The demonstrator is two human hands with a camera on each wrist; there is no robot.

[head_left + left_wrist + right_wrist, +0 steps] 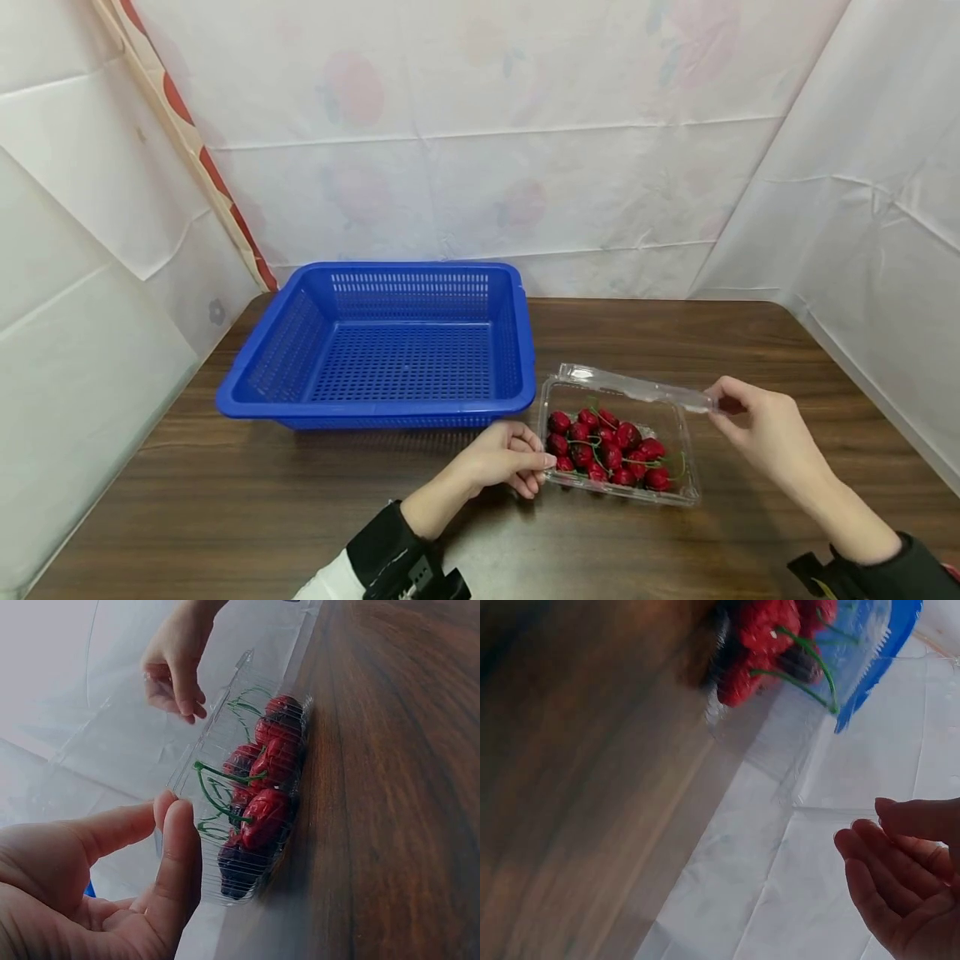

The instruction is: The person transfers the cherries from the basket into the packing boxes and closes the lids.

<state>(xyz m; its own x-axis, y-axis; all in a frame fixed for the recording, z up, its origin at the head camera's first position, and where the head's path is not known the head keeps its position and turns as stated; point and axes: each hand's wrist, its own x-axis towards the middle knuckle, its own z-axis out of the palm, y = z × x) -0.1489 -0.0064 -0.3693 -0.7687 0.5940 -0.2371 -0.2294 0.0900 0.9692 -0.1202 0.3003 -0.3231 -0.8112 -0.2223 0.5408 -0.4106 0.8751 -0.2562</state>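
Observation:
Red cherries (612,454) with green stems lie in a clear plastic box (688,497) on the table. At the box's near left corner my left hand (501,458) pinches the rim between thumb and index finger. Its thumb and finger (180,847) meet at the box edge in the left wrist view. The clear lid (637,387) stands raised along the far side. My right hand (772,433) pinches the lid's right end. Against the white cloth in the right wrist view, the lid is hard to make out near the right hand (907,877).
A blue perforated basket (375,410), with nothing in it, stands left of the box and slightly behind it. White patterned cloth (465,192) hangs behind the brown wooden table (225,508) and down both sides.

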